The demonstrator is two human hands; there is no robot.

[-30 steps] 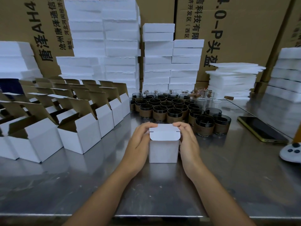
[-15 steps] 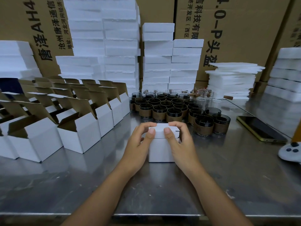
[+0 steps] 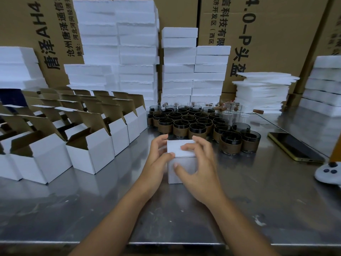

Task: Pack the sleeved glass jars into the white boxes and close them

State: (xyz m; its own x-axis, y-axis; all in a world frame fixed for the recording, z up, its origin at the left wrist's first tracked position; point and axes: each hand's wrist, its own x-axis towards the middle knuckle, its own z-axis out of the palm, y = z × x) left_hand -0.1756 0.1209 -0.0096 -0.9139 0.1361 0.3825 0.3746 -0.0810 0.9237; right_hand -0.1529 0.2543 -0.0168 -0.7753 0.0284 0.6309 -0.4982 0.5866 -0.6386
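**The closed white box (image 3: pixel 184 160) in both hands**

It stands on the steel table (image 3: pixel 249 196), contents hidden. The left hand (image 3: pixel 158 159) has its grip round the left side. The blurred right hand (image 3: pixel 201 169) holds lid and front. Sleeved glass jars (image 3: pixel 195 129) stand behind it, open white boxes (image 3: pixel 92 152) at left.

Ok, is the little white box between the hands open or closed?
Closed: the white box has its lid lying flat on top, no flap standing, with the left hand and right hand gripping it.

Head-worn view, forward-down (close)
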